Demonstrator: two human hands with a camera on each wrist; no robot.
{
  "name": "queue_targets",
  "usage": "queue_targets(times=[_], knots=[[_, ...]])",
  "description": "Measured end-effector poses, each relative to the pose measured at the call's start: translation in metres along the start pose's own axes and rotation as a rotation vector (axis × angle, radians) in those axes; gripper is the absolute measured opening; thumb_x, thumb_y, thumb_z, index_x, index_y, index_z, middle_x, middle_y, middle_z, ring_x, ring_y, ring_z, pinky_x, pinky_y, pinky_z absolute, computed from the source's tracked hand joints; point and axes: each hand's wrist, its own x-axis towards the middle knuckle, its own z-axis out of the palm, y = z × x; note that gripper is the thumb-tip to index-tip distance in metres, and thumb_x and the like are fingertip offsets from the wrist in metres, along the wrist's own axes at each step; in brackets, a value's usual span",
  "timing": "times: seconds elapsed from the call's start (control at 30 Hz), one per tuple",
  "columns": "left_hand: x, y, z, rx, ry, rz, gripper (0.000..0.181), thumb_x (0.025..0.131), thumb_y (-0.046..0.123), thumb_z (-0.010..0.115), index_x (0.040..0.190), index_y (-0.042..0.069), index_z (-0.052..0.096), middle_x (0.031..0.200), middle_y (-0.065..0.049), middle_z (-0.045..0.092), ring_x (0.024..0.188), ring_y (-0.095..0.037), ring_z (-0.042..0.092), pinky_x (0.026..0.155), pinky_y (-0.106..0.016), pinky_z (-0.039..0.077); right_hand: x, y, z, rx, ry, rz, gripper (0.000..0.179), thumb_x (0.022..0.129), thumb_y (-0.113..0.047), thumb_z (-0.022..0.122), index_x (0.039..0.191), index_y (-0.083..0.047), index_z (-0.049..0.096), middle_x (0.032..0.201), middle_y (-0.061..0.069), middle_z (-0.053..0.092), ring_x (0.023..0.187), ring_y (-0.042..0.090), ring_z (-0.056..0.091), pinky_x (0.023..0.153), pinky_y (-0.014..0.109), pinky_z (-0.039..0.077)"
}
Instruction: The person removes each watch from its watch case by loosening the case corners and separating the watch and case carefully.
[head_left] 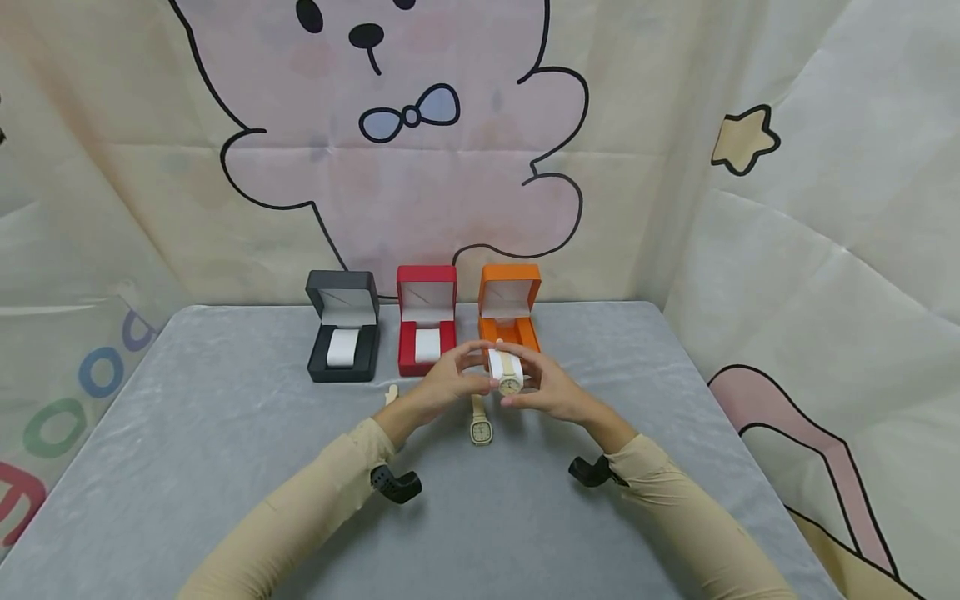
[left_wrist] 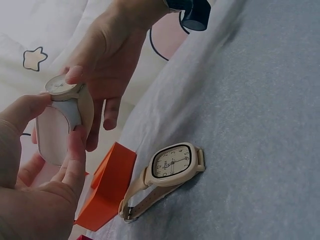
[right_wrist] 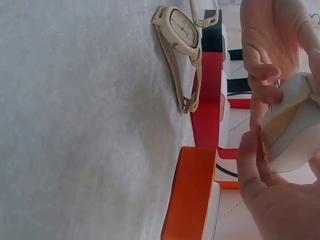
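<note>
Both hands hold up a white watch cushion point(head_left: 494, 367) with a cream-strapped round watch point(head_left: 511, 386) around it, just in front of the orange box. My left hand point(head_left: 450, 379) grips the cushion from the left, thumb and fingers on its sides. From the other side my right hand point(head_left: 551, 387) pinches the watch and cushion, its thumb beside the dial in the left wrist view. Beneath them on the table lies a cream watch point(head_left: 481, 430) with a squarish dial and buckled strap. Another cream strap point(head_left: 392, 393) shows beside my left forearm, which hides the rest.
Three watch boxes stand with lids raised along the back: dark grey point(head_left: 320, 367), red point(head_left: 407, 346) and orange point(head_left: 530, 336). White cushions sit in the grey and red ones. A grey cloth point(head_left: 225, 417) covers the table; printed curtains point(head_left: 637, 208) hang behind and beside it.
</note>
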Motion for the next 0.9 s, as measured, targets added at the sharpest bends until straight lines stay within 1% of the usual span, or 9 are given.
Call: queue_targets(times=[0.13,0.23,0.3,0.37,0.43,0.5,0.6,0.73,0.9], knots=[[0.000,0.000,0.001,0.009,0.000,0.006,0.062,0.092,0.012,0.070,0.149,0.015,0.044,0.147,-0.017,0.050,0.127,-0.035,0.052,0.100,-0.045,0.055,0.001,-0.002,0.003,-0.010,0.025,-0.003,0.082,0.083,-0.004,0.081,0.154,-0.009,0.040,0.148,0.022,0.047,0.106,0.023,0.058,0.083,0.026,0.057],[0.000,-0.001,0.003,0.010,0.008,0.011,0.062,0.093,0.013,0.069,0.150,0.015,0.044,0.146,-0.017,0.052,0.120,-0.034,0.057,0.099,-0.045,0.055,0.001,-0.002,0.006,-0.020,0.051,-0.013,0.081,0.082,-0.004,0.082,0.153,-0.007,0.041,0.135,0.025,0.056,0.101,0.022,0.060,0.080,0.027,0.058],[0.000,-0.002,0.005,0.016,0.017,0.020,0.062,0.093,0.013,0.069,0.150,0.014,0.044,0.145,-0.017,0.053,0.115,-0.029,0.060,0.098,-0.045,0.056,0.002,-0.001,0.008,-0.030,0.071,-0.014,0.081,0.081,-0.004,0.082,0.152,-0.007,0.043,0.129,0.024,0.059,0.098,0.022,0.061,0.078,0.027,0.058],[0.000,-0.002,0.007,0.018,0.025,0.027,0.063,0.093,0.012,0.069,0.151,0.014,0.044,0.144,-0.017,0.054,0.107,-0.026,0.065,0.097,-0.043,0.057,0.002,0.000,0.010,-0.033,0.089,-0.013,0.079,0.081,-0.003,0.082,0.150,-0.007,0.044,0.127,0.023,0.060,0.096,0.022,0.061,0.076,0.027,0.058],[-0.001,-0.003,0.008,0.027,0.034,0.041,0.064,0.093,0.011,0.069,0.152,0.014,0.044,0.142,-0.018,0.055,0.100,-0.022,0.067,0.093,-0.038,0.057,0.002,0.000,0.011,-0.041,0.106,-0.007,0.077,0.081,-0.002,0.081,0.149,-0.007,0.046,0.125,0.023,0.060,0.093,0.022,0.060,0.073,0.026,0.058],[-0.001,-0.003,0.009,0.035,0.044,0.054,0.065,0.093,0.009,0.069,0.152,0.014,0.044,0.142,-0.017,0.056,0.097,-0.018,0.068,0.090,-0.032,0.058,0.002,-0.001,0.012,-0.053,0.121,-0.008,0.074,0.082,-0.002,0.080,0.148,-0.006,0.047,0.123,0.022,0.061,0.090,0.021,0.059,0.070,0.025,0.057],[-0.002,-0.003,0.010,0.041,0.054,0.079,0.066,0.092,0.007,0.069,0.153,0.011,0.044,0.143,-0.019,0.057,0.097,-0.017,0.070,0.089,-0.029,0.058,0.002,-0.004,0.014,-0.082,0.141,-0.014,0.072,0.082,-0.004,0.079,0.147,-0.006,0.049,0.120,0.021,0.062,0.086,0.018,0.058,0.067,0.024,0.056],[-0.001,-0.004,0.011,0.045,0.061,0.096,0.068,0.091,0.005,0.069,0.154,0.009,0.042,0.145,-0.021,0.055,0.099,-0.017,0.071,0.091,-0.031,0.059,0.002,-0.005,0.016,-0.118,0.158,-0.016,0.072,0.081,-0.005,0.079,0.147,-0.008,0.050,0.120,0.021,0.063,0.084,0.016,0.058,0.069,0.025,0.054],[0.000,-0.007,0.010,0.048,0.067,0.090,0.069,0.091,0.006,0.070,0.154,0.010,0.042,0.149,-0.019,0.053,0.102,-0.020,0.071,0.091,-0.033,0.059,0.002,-0.003,0.017,-0.087,0.154,-0.004,0.072,0.083,-0.004,0.079,0.148,-0.010,0.049,0.123,0.022,0.064,0.089,0.018,0.061,0.074,0.023,0.055]])
